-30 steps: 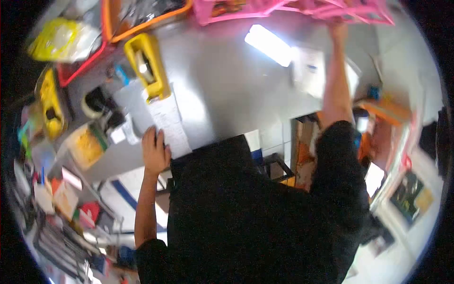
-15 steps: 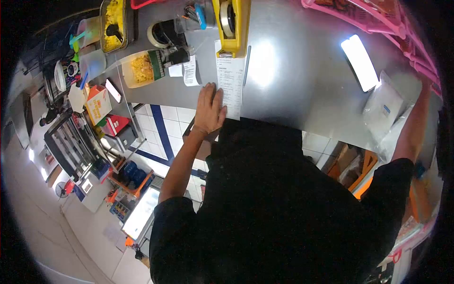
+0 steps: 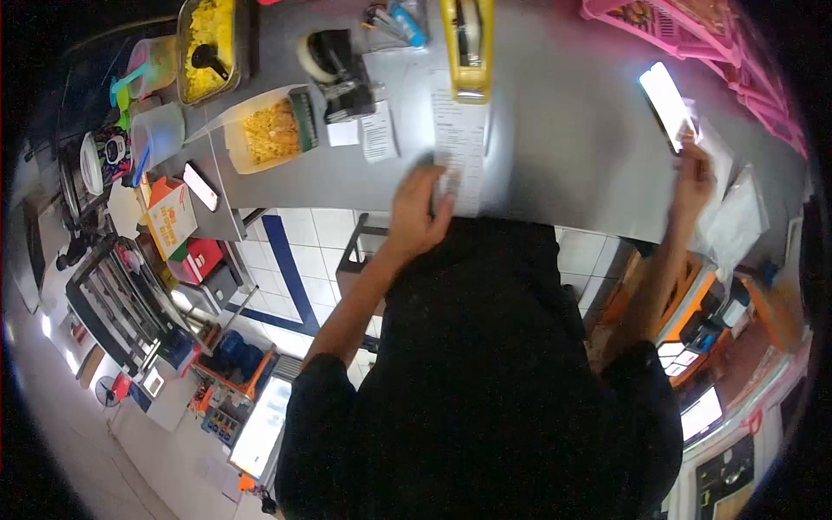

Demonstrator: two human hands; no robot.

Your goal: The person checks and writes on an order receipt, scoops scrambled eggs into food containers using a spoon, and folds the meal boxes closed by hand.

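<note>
My left hand (image 3: 419,211) is over the near edge of the steel table, thumb and fingers apart, beside a long printed receipt (image 3: 459,143). Its fingertips overlap the left edge of the paper and are slightly blurred. The far end of the receipt lies by a yellow tape dispenser (image 3: 469,82). At the right, my right hand (image 3: 693,180) has its fingers at the lower end of a phone with a bright screen (image 3: 664,97). Motion smears those fingers, so any grip is unclear. Clear plastic bags (image 3: 732,221) lie just beyond this hand.
Left of the receipt are a smaller receipt (image 3: 378,134), a black tape roll (image 3: 331,56) and an open food box (image 3: 269,130). A yellow food container (image 3: 208,39) holds a black scoop. A second phone (image 3: 201,185) lies farther left. Pink baskets (image 3: 693,43) stand at the back right.
My right hand has come in from the far right to the phone's lower end. My left hand has gone from lying flat beside the receipt to a raised, bent pose at its edge.
</note>
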